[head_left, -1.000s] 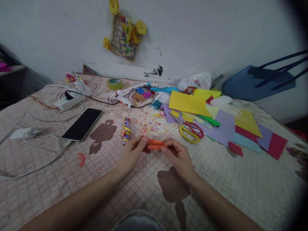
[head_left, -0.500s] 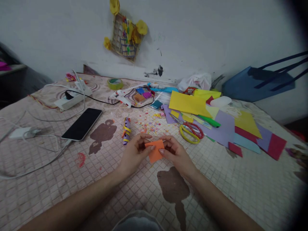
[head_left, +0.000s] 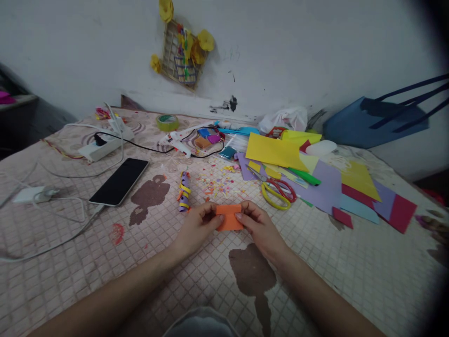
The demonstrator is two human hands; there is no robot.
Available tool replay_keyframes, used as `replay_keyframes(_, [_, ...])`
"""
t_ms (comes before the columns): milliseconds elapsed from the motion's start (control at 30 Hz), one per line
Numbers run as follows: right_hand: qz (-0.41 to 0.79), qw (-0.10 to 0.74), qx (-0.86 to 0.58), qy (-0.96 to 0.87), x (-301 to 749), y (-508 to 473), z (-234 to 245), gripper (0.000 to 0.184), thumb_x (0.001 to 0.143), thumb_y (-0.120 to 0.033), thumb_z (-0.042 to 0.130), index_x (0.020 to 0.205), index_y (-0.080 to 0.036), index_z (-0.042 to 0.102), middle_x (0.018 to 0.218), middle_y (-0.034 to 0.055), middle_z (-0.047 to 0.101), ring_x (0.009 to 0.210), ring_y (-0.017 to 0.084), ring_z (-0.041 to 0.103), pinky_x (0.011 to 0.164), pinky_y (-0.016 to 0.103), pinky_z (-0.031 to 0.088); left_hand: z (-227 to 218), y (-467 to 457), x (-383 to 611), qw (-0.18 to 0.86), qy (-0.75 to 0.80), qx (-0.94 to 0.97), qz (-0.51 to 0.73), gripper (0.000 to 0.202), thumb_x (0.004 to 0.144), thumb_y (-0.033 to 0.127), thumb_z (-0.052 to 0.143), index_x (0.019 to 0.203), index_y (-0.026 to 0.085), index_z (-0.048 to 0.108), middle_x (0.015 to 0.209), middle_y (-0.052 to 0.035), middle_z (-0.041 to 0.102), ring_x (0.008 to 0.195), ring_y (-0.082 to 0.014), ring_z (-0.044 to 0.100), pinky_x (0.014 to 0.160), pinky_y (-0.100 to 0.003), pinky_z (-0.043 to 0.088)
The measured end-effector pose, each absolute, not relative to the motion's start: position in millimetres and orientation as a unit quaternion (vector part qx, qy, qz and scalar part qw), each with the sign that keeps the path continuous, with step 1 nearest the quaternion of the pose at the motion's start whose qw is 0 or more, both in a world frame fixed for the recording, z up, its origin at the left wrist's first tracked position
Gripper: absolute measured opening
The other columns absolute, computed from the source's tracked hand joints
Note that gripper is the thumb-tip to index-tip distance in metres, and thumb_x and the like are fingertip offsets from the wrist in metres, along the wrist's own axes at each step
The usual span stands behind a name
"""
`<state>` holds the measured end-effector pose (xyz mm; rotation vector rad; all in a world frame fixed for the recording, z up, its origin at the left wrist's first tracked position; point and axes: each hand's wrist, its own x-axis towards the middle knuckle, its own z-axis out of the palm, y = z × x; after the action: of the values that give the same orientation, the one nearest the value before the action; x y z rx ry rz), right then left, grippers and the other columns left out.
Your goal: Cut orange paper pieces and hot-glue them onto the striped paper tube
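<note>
Apparently handling or creasing a small orange paper (head_left: 229, 223), pinched at its side edges between thumb and fingers of left hand (head_left: 195, 227) and right hand (head_left: 262, 230), above the tablecloth (head_left: 199, 288); probably needing level, even pressure next; with forearms slanting inward, thumbs uppermost

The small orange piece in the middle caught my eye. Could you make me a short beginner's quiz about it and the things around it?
1. Multiple choice: What do the left hand and the right hand both hold?
(a) a tape roll
(b) a small orange piece
(c) a pair of scissors

2. True or false: The phone lies to the left of the purple tube with yellow bands.

3. Fill in: The bag at the far right is ____ in colour.

Key: 1. b; 2. true; 3. blue.
</note>
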<state>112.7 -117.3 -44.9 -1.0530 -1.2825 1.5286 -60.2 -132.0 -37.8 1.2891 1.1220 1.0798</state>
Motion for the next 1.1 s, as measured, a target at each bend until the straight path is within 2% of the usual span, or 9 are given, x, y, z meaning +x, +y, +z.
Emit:
replay_keyframes(200, [0.543,0.349,-0.414,-0.642,129,-101,-33,0.019,0.086,-0.038,0.052,0.082,-0.020,0.056,0.071,-0.0003,0.056,0.063,0.013,0.053,0.059,0.026,0.043,-42,-132,-61,0.564,0.489,0.524,0.409,0.027,0.077,0.039,0.060,0.078,0.013,0.060,0.069,-0.0017,0.058,0.062,-0.0122,0.051,0.055,-0.023,0.040])
replay_keyframes(333, [0.199,0.348,-0.563,-0.723,187,-62,-31,0.020,0.081,-0.039,0.055,0.086,-0.019,0.055,0.083,0.0057,0.059,0.073,0.020,0.055,0.067,0.033,0.044,-43,-132,-62,0.561,0.506,0.521,0.397,0.029,0.077,0.041,0.059,0.076,0.013,0.059,0.067,0.0002,0.055,0.061,-0.0110,0.049,0.055,-0.022,0.038])
replay_keyframes(433, [0.023,0.249,-0.632,-0.734,227,-37,-40,0.029,0.071,-0.040,0.064,0.087,-0.018,0.054,0.094,0.0127,0.059,0.093,0.029,0.053,0.077,0.039,0.042,-40,-132,-60,0.572,0.504,0.515,0.392,0.028,0.075,0.042,0.060,0.072,0.013,0.057,0.064,0.0018,0.052,0.058,-0.0099,0.046,0.052,-0.021,0.035])
replay_keyframes(633, [0.055,0.227,-0.629,-0.741,234,-27,-52,0.029,0.071,-0.040,0.064,0.088,-0.018,0.054,0.090,0.0127,0.063,0.083,0.030,0.059,0.070,0.037,0.041,-39,-131,-56,0.585,0.501,0.493,0.405,0.028,0.071,0.041,0.063,0.069,0.014,0.057,0.063,0.0018,0.053,0.058,-0.0104,0.047,0.054,-0.021,0.036])
replay_keyframes(767, [0.078,0.282,-0.631,-0.719,226,-36,-41,0.029,0.078,-0.040,0.054,0.095,-0.016,0.051,0.095,0.0163,0.062,0.085,0.030,0.059,0.071,0.040,0.042,-30,-125,-54,0.586,0.497,0.463,0.441,0.028,0.070,0.041,0.064,0.071,0.013,0.057,0.065,0.0009,0.055,0.059,-0.0108,0.049,0.056,-0.022,0.037])
replay_keyframes(867, [0.128,0.331,-0.605,-0.712,214,-51,-26,0.031,0.087,-0.041,0.040,0.105,-0.017,0.045,0.094,0.0125,0.062,0.078,0.023,0.060,0.065,0.034,0.045,-17,-118,-49,0.580,0.487,0.458,0.465,0.027,0.070,0.039,0.065,0.072,0.013,0.058,0.065,0.0004,0.056,0.059,-0.0105,0.049,0.055,-0.021,0.037])
replay_keyframes(933, [0.193,0.358,-0.569,-0.715,197,-65,-17,0.029,0.089,-0.043,0.037,0.104,-0.020,0.045,0.085,0.0054,0.061,0.066,0.017,0.058,0.058,0.029,0.046,-9,-114,-44,0.572,0.480,0.465,0.475,0.026,0.071,0.037,0.064,0.074,0.012,0.060,0.066,0.0000,0.057,0.059,-0.0097,0.049,0.054,-0.020,0.036])
replay_keyframes(1000, [0.386,0.436,-0.479,-0.657,175,-82,-12,0.030,0.083,-0.043,0.052,0.104,-0.023,0.047,0.074,-0.0007,0.056,0.059,0.013,0.053,0.055,0.026,0.044,-4,-111,-39,0.566,0.473,0.468,0.487,0.026,0.072,0.037,0.064,0.075,0.011,0.061,0.067,-0.0003,0.057,0.059,-0.0091,0.048,0.053,-0.020,0.036])
replay_keyframes(1100, [0.534,0.486,-0.402,-0.564,142,-102,-14,0.023,0.081,-0.042,0.058,0.085,-0.022,0.048,0.059,-0.0059,0.048,0.047,0.009,0.045,0.047,0.023,0.038,-5,-110,-32,0.555,0.466,0.460,0.513,0.026,0.073,0.037,0.063,0.076,0.011,0.061,0.066,0.0001,0.056,0.057,-0.0086,0.047,0.052,-0.020,0.036])
